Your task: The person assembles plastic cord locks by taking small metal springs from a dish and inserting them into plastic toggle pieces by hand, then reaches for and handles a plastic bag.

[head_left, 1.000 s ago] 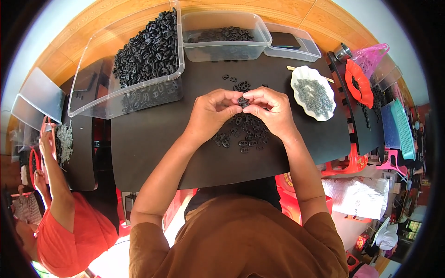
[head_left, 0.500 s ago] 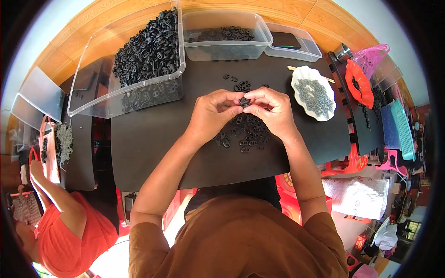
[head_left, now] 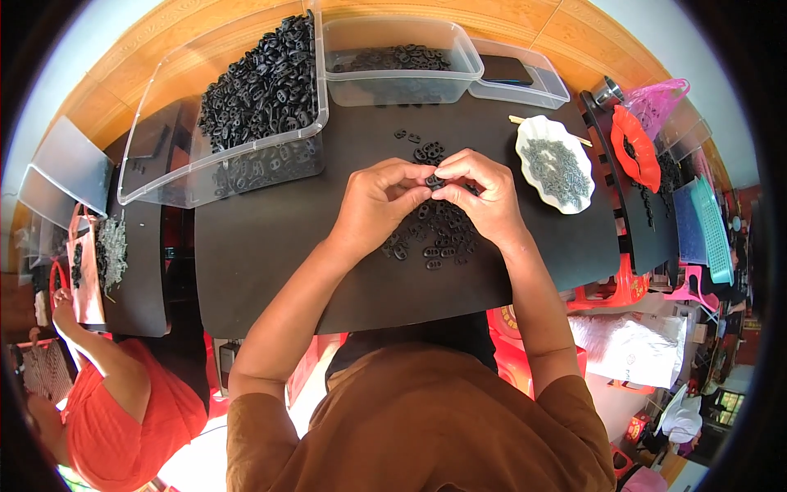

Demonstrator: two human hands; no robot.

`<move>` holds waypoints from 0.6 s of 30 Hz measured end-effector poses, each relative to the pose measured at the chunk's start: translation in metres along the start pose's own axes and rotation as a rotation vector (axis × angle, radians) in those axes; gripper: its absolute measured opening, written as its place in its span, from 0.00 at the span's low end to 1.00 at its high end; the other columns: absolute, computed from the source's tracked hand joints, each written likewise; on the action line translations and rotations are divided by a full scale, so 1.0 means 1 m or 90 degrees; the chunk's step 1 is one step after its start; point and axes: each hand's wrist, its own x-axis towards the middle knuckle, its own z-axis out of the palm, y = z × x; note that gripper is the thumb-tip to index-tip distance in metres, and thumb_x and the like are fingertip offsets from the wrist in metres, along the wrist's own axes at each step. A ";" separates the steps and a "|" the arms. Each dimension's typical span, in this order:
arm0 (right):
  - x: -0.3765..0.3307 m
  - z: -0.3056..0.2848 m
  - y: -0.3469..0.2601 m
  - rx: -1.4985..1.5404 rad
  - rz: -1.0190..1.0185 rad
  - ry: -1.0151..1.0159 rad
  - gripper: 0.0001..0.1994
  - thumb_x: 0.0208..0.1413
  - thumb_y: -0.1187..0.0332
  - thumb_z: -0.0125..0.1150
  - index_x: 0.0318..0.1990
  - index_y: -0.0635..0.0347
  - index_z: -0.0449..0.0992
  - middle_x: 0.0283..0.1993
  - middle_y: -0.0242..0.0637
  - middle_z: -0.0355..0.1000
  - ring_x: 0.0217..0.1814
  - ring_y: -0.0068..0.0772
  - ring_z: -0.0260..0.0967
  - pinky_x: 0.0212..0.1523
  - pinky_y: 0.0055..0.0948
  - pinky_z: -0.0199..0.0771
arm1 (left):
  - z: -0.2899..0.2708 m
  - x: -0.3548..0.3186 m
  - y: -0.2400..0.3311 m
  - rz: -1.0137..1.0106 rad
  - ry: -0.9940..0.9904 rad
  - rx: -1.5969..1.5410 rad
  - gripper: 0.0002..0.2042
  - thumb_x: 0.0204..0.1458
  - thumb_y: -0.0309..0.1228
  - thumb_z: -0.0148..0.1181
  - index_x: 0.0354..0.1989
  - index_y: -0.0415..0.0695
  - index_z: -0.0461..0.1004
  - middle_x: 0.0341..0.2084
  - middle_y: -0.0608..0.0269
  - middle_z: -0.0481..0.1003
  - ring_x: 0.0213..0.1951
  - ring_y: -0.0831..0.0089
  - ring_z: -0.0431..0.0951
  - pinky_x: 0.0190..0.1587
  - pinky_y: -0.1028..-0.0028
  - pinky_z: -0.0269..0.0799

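Black mat-covered surface w/ a wood-tone floor behind it, seen from above. Both hands meet over the mid of the surface: left hand & right hand, fingertips pressed together, pinching one small black part between them; it sits up off the surface, right at the fingertips. Just under the hands lies a loose pile of black parts, too many & too overlapped to count; a few more strays lie apart beyond the hands. Clear plastic tubs: 3 along the far edge. The big tub, left, is heaped w/ black parts; the middle tub has a thin layer of the same; the shallow tub, right, holds one dark flat thing, can't tell what. 1 white scalloped dish just right of the right hand, filled w/ small grey bits; a thin stick pokes out behind it. Further right: 1 red lip-shaped tray, 1 pink basket, 1 teal basket. Far left, another person in an orange top works at a separate dark surface, well apart. The wearer's forearms & brown shirt hide the near edge of the surface.
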 end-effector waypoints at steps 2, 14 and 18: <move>0.001 0.002 -0.002 -0.025 -0.019 -0.003 0.11 0.42 0.81 0.69 0.33 0.64 0.73 0.36 0.37 0.74 0.36 0.27 0.74 0.36 0.24 0.76 | -0.001 -0.001 0.000 0.004 0.004 -0.002 0.13 0.51 0.19 0.60 0.46 0.39 0.78 0.35 0.67 0.73 0.36 0.83 0.74 0.40 0.82 0.72; -0.002 0.001 0.000 -0.102 -0.085 0.014 0.12 0.41 0.80 0.69 0.33 0.63 0.73 0.33 0.38 0.74 0.32 0.34 0.74 0.32 0.27 0.74 | 0.003 -0.003 -0.002 -0.010 -0.008 -0.080 0.12 0.52 0.19 0.60 0.46 0.38 0.77 0.36 0.66 0.74 0.38 0.81 0.75 0.42 0.81 0.72; -0.001 0.000 -0.005 -0.116 -0.100 -0.006 0.10 0.42 0.83 0.67 0.33 0.66 0.73 0.34 0.41 0.73 0.32 0.30 0.72 0.31 0.25 0.77 | 0.000 -0.003 -0.005 -0.020 -0.027 -0.115 0.12 0.52 0.19 0.60 0.46 0.37 0.77 0.37 0.65 0.74 0.38 0.80 0.75 0.43 0.80 0.73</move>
